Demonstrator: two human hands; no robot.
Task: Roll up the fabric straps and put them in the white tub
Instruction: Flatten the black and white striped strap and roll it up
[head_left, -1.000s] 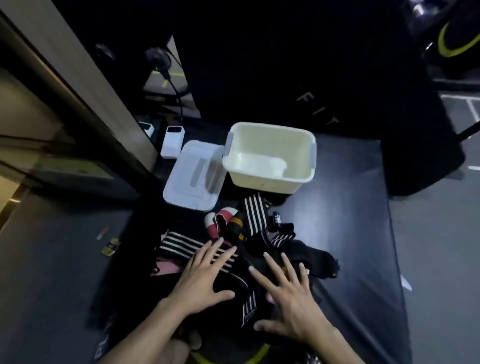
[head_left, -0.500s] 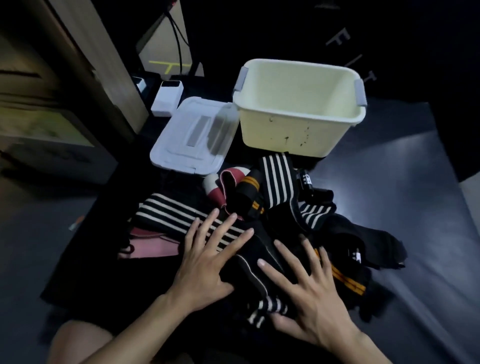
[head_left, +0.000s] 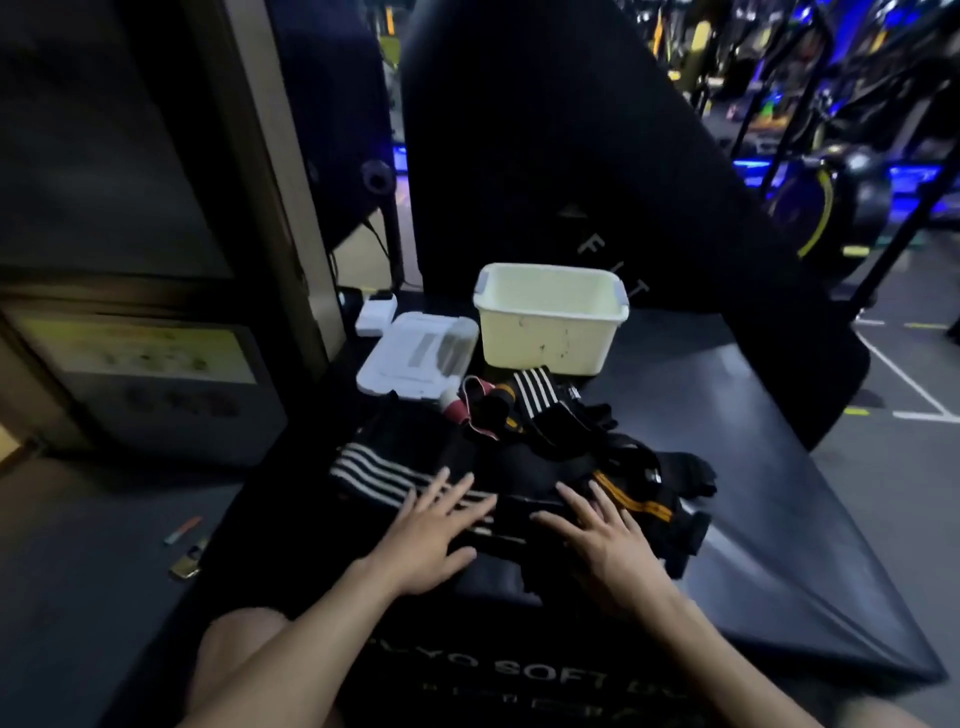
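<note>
1. Nearest: left hand (head_left: 426, 540) and right hand (head_left: 605, 545), both palm down with fingers straight and spread, gripping nothing. Left fingertips resting on the black fabric strap with white stripes (head_left: 374, 475); right fingers lying on dark fabric just beside the black strap with an orange stripe (head_left: 631, 501). Probably flattening the heap, or feeling out one end to start a roll.
2. Under and beyond the hands: a tangled pile of black fabric straps (head_left: 545, 452), heaped on the dark padded mat (head_left: 753, 467), all loose and unrolled as far as can be told. Overlaps likely to drag neighbours along when one strap is pulled.
3. Behind the pile: a red-and-white fabric strap (head_left: 460, 402) and another black strap with white stripes (head_left: 532, 397), curled just in front of the tub.
4. Farther: the white rectangular plastic tub (head_left: 548, 319), upright and open, nothing visible inside from this angle. Translucent flat plastic lid (head_left: 415, 356) lying just beside it on the left, apparently set aside to keep the mouth free.
5. Small white box (head_left: 376, 314) behind the lid, near the pillar.
6. Room: bare mat to the right of the pile, good for rolling; mat edge close on the left, floor below, so a roll could slip off there.
</note>
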